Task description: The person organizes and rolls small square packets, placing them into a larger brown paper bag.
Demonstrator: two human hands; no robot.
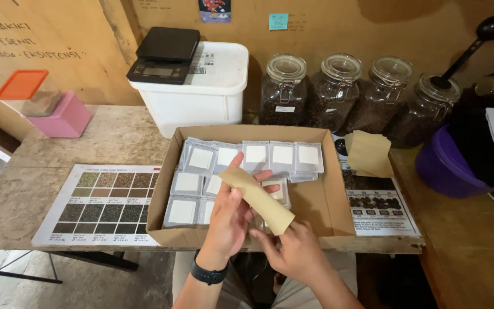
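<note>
Brown paper pouch (260, 199) held between both hands, tilted, over the front edge of the cardboard box (330, 200). Left hand (230, 214) open-palmed behind it, fingers up along its upper end, black watch (208, 276) on the wrist. Right hand (295, 252) pinches the lower end, probably thumb and forefinger; grip partly hidden. Box holds rows of silver sachets (247, 163) with white labels. Printed colour chart (107, 203) lies left of box, more brown pouches (368, 153) to the right. Behind: four glass jars (333, 91) of dark beans, white tub (201, 91) with black scale (164, 54) on top.
</note>
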